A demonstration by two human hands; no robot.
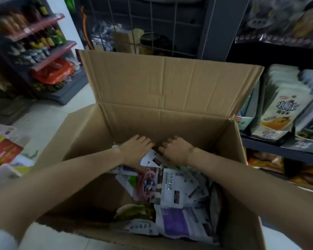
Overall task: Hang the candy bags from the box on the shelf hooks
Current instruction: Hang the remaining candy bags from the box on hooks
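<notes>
Hands deep in box, reaching for top bag at far wall

Both hands are down inside the cardboard box, side by side against its far wall. Left hand lies palm-down, fingers fairly straight, pressing on the upper edge of the white candy bag on top of the pile; nothing clearly gripped. Right hand has fingers curled, knuckles up, at the same bag's top corner. It looks like a pinch on the bag's edge, but the fingertips are hidden, so the hold is a judgement.

Key relation: the top bag lies directly under and toward the person from both hands, its long axis running from the far wall back toward the near edge. Its far end, the one under the hands, is the one to lift. Right hand is nearer a grip; left only steadies.

Counts: one box, far flap standing up. Bags in the box overlap: at least five visible, including a purple-printed bag and a green-printed bag; exact count not possible. All bags seen lie in the box. Hooks are not clearly visible; a wire grid panel stands behind the box, and shelves with packets to the right.
</notes>
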